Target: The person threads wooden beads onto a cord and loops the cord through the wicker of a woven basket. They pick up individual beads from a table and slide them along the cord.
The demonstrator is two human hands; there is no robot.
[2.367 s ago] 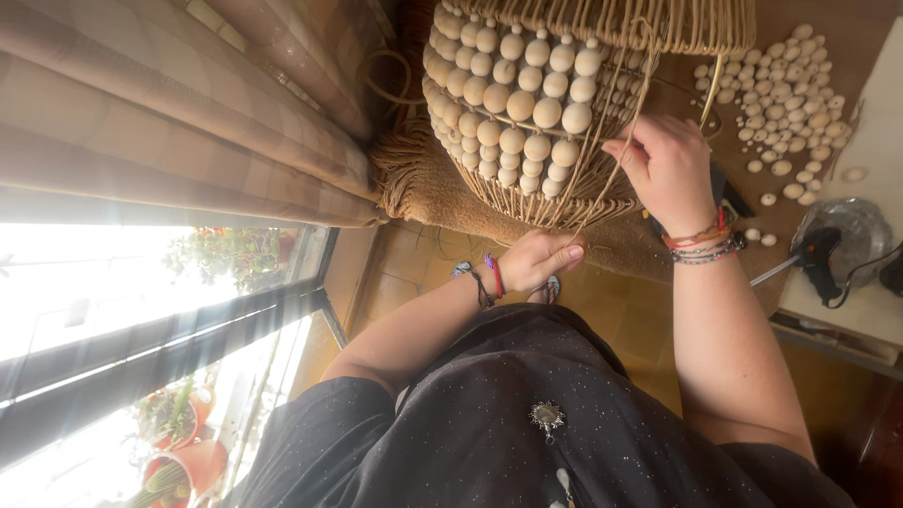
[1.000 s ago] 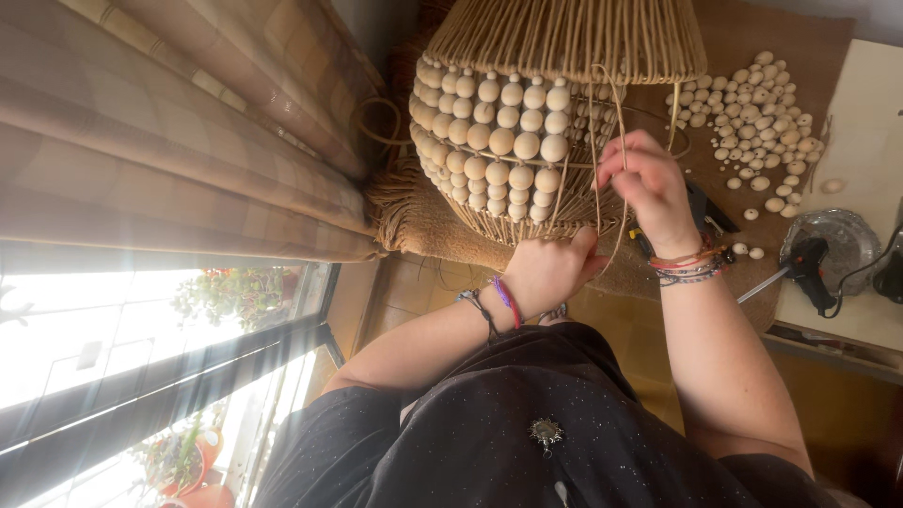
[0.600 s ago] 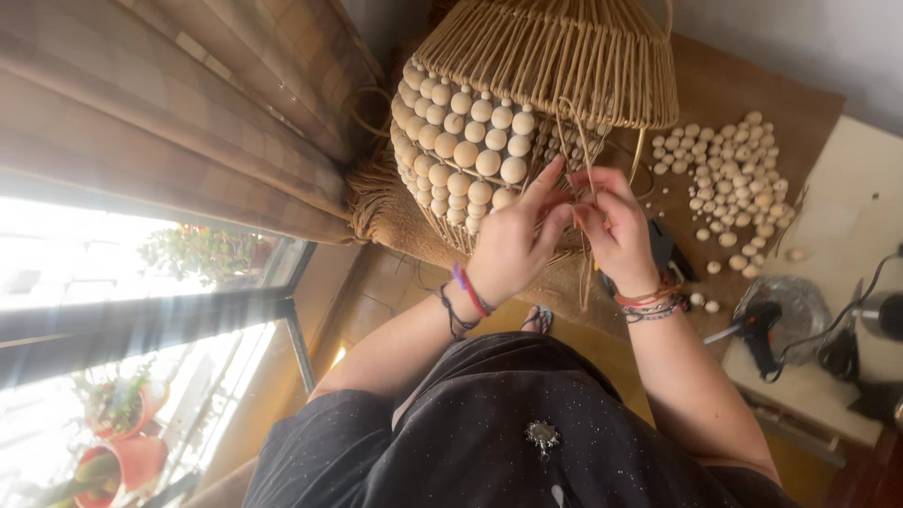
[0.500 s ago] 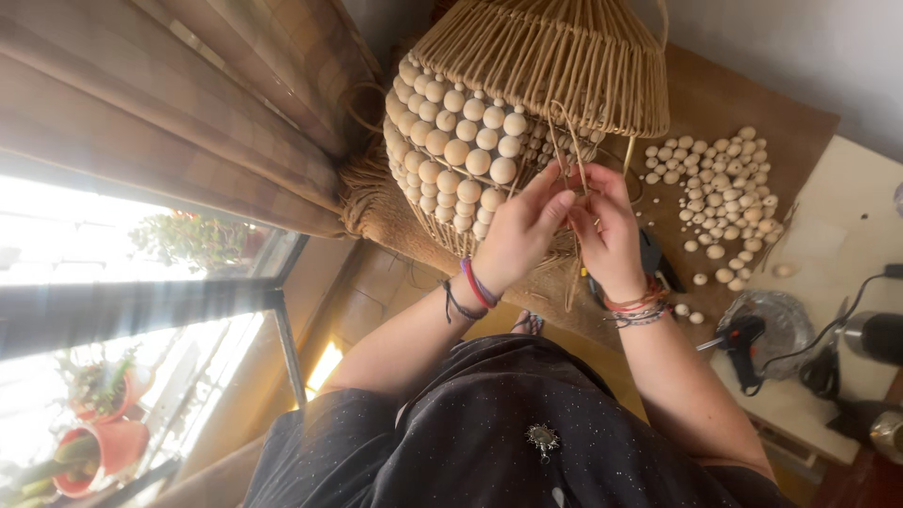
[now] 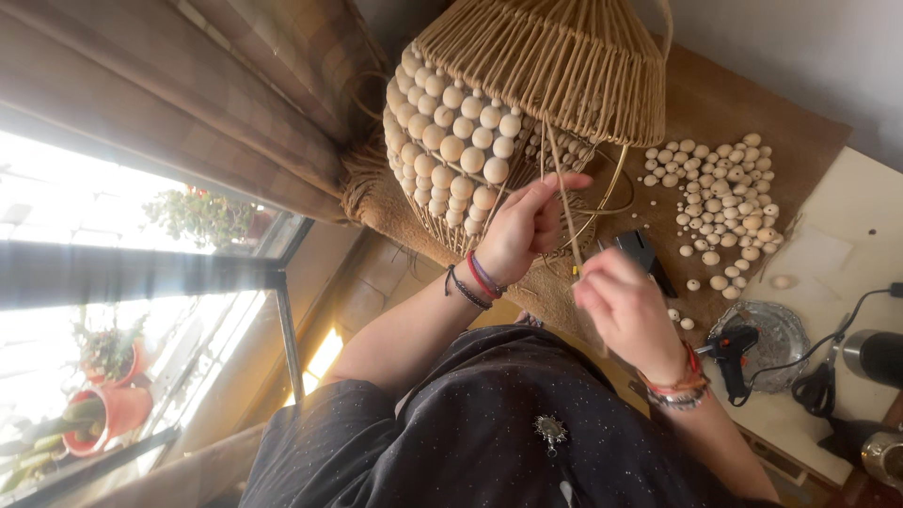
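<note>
Two hands on one cord [image 5: 564, 202], both beside the woven lampshade [image 5: 555, 71].

- Lampshade: tan cord wrapped over a wire frame, lying tilted on a brown burlap mat [image 5: 743, 103]. Lower part covered w/ rows of round wooden beads [image 5: 461, 141].
- Left hand [image 5: 522, 226]: right against the lampshade's beaded part, fingers together, thumb + index pinched on the cord just below the beads. Coloured bracelets on the wrist.
- Right hand [image 5: 625, 310]: below the lampshade, near the person's chest, apart from the frame. Fingers curled inward, clamped on the cord's lower end; hand is motion-blurred so exact grip can't tell beyond that. Bracelets on that wrist too.
- Cord: thin, tan, runs taut from the lampshade's wrapped rim down past the left fingertips to the right hand.
- Loose wooden beads [image 5: 720, 202]: pile on the mat, right of the lampshade, well apart from both hands.
- Black glue gun [image 5: 734, 353]: on a round metal dish [image 5: 781, 329], lower right of the lampshade, near the right wrist. Scissors [image 5: 814, 390] just beyond the dish.
- Left of the lampshade: brown curtain [image 5: 188, 103], window, potted plants [image 5: 108, 376] outside.
- Person wears dark top w/ a small brooch [image 5: 550, 431].
</note>
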